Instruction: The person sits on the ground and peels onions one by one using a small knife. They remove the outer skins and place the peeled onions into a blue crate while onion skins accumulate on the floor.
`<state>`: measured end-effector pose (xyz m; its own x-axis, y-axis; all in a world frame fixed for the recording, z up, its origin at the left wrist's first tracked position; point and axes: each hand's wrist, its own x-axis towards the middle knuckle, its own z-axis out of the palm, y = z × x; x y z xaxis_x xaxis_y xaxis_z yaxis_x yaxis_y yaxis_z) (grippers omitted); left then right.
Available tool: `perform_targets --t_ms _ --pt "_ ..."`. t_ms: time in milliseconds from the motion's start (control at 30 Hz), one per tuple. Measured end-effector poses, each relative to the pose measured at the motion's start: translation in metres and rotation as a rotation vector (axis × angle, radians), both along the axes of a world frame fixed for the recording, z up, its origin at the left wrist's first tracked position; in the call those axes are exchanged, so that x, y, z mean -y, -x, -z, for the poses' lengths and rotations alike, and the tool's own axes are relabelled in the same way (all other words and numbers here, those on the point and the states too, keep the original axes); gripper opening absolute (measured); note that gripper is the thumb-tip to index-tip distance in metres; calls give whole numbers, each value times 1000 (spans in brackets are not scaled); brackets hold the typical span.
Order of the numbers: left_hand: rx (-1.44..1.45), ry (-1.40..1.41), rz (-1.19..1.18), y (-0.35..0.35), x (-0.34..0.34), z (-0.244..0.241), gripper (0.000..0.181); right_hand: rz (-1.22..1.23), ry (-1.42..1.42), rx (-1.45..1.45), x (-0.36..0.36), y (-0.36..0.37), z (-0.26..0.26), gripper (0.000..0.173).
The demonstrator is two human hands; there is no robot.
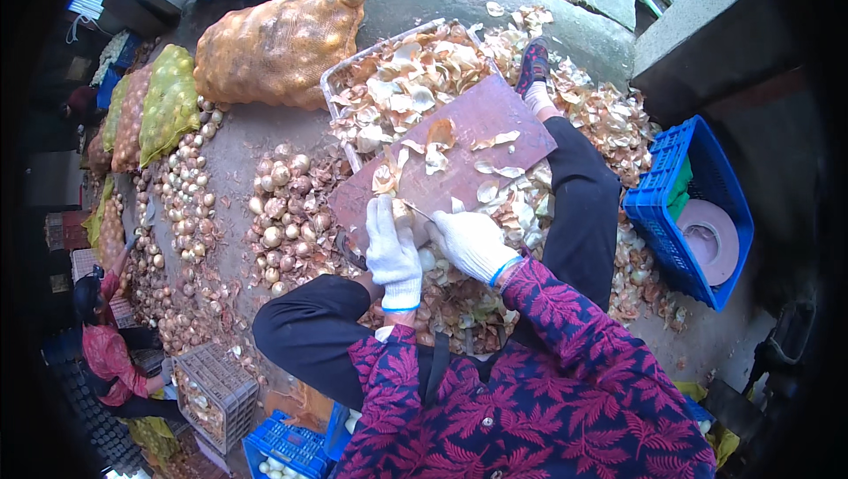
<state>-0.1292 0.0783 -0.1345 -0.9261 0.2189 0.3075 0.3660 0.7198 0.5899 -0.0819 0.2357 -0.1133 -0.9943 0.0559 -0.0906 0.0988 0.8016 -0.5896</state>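
Note:
My left hand (pixel 391 247), in a white knit glove, grips an onion (pixel 401 212) near the lower edge of a reddish-brown board (pixel 490 104). A small knife (pixel 417 211) is held in my right hand (pixel 472 242), also gloved, its blade against or very close to the onion. My left fingers hide part of the onion. Loose onion skins (pixel 435 147) lie scattered on the board, one curled piece just beyond my left fingertips. Below the board, between my legs, are more skins and some pale peeled onions (pixel 427 259).
A crate heaped with skins (pixel 424 75) stands behind the board. Unpeeled onions (pixel 281 204) lie piled to the left, with a full mesh sack (pixel 278 48) beyond. At right stands a blue crate (pixel 692 214). Another person (pixel 112 353) sits at far left beside a plastic crate (pixel 215 393).

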Motion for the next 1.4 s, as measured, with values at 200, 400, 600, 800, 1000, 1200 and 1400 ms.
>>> perform_targets --t_ms 200,400,600,800,1000,1200,1400 --pt "402 -241 63 32 18 -8 64 -93 -11 -53 -7 12 -2 24" --pt "372 -253 49 27 23 -5 65 16 128 111 8 17 4 32" --pt "202 -36 57 16 9 -7 65 11 34 161 2 7 -1 36" --pt "434 -370 42 35 31 5 59 -200 -80 69 -11 24 -7 29" --pt "493 -543 30 36 30 8 62 -110 -82 87 5 24 -10 33" --pt "225 -328 64 15 13 4 69 142 773 475 8 14 -18 43" --pt "254 -328 -5 15 17 13 64 219 412 204 28 1 11 51"
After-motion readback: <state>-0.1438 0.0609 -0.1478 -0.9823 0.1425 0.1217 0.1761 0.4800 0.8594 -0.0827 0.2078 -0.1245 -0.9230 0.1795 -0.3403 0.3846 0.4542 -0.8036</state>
